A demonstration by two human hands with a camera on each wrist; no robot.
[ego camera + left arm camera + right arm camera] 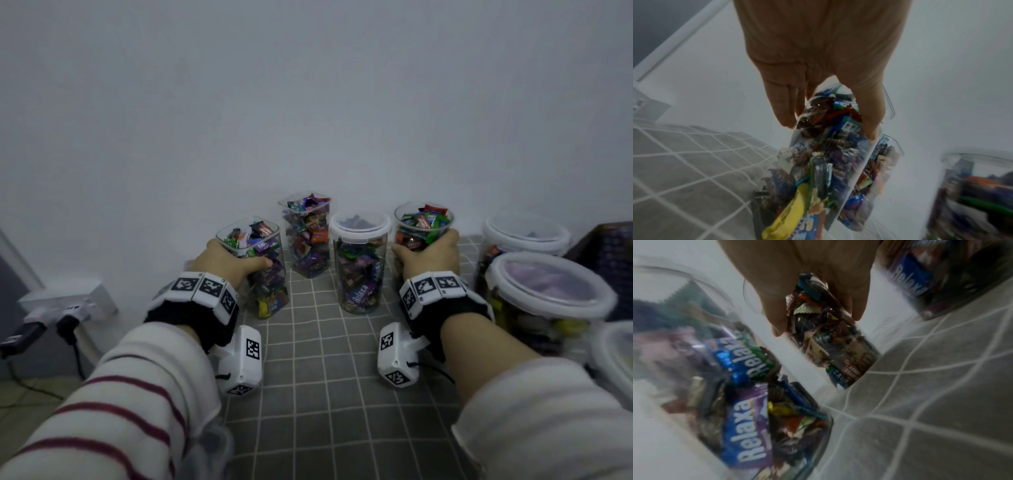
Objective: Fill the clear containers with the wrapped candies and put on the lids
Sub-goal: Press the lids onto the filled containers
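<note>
My left hand grips a square clear container full of wrapped candies, lidless, at the cloth's left edge. In the left wrist view the fingers and thumb of that hand wrap the container's upper part. My right hand grips a round lidless container heaped with candies, near the wall. The right wrist view shows this hand curled round that container. Between them stand a lidless square container and a round one with a white lid.
A grey checked cloth covers the table up to a white wall. Lidded round containers crowd the right side beside a dark box. A white power strip with plugs lies off the cloth at the left.
</note>
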